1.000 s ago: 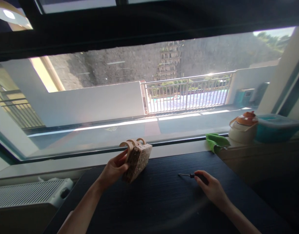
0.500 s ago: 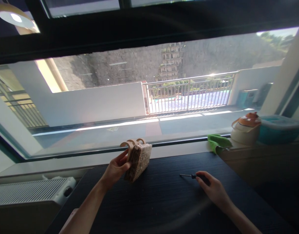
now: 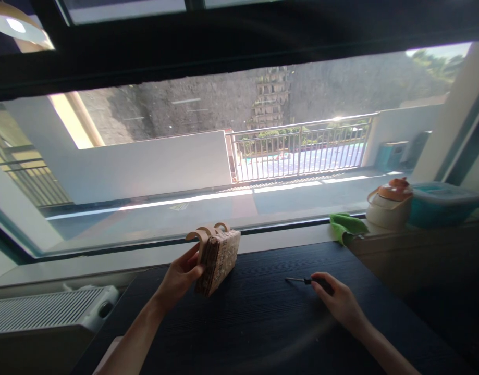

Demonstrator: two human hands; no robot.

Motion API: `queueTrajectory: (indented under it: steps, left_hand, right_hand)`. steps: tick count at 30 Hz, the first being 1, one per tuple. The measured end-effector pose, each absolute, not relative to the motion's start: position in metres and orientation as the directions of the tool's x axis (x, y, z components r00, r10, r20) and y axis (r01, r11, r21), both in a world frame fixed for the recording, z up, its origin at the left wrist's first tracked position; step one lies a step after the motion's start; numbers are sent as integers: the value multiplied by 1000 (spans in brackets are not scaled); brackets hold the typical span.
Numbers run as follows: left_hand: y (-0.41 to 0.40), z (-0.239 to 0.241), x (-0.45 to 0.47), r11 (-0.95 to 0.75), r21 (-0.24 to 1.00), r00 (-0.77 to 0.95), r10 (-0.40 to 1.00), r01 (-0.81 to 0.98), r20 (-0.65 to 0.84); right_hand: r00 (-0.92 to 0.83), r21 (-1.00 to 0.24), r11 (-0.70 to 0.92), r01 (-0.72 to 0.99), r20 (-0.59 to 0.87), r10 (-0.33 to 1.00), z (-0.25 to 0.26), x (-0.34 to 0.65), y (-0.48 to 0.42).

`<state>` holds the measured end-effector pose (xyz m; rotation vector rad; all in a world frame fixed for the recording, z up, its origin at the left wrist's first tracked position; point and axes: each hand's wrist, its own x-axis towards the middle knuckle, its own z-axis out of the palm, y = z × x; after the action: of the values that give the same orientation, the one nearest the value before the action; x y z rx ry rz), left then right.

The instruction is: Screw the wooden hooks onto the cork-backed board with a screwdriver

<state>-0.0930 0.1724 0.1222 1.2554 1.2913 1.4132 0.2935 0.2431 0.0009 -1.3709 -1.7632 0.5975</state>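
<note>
My left hand is closed around the near left side of a thick brown block with a rough, layered surface like cardboard. Several beige curved hooks stick up from the block's back edge. It is held tilted above the dark table; whether its lower corner touches the tabletop I cannot tell. To the right, my right hand grips the dark handle of a small screwdriver. The metal shaft points left, towards the block and apart from it, low over the table.
The dark table meets the windowsill. On the sill at right are a green cloth, a white jug with an orange lid and a teal plastic box. A white radiator stands at left. A pale flat item lies by my left forearm.
The view has shifted slightly, so most things sit a little further left. The block has turned a little in my left hand, showing more of its broad face. Both hands keep their holds.
</note>
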Motion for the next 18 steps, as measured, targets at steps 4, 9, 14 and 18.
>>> queueTrajectory:
  steps: [4,9,14,18]
  left_hand:
    - [169,123,-87,-136,989,-159,977,51,143]
    - [167,122,-85,-142,989,-140,979,48,148]
    - [165,117,-84,-142,989,-116,982,44,146]
    - [163,113,-81,-134,990,-95,986,50,139]
  right_hand:
    - [-84,-767,298,568,306,948,0,294,243]
    - [-88,-767,299,568,305,948,1,294,243]
    - [-87,-766,299,570,305,948,2,293,243]
    - [-85,-767,298,568,306,948,3,293,243]
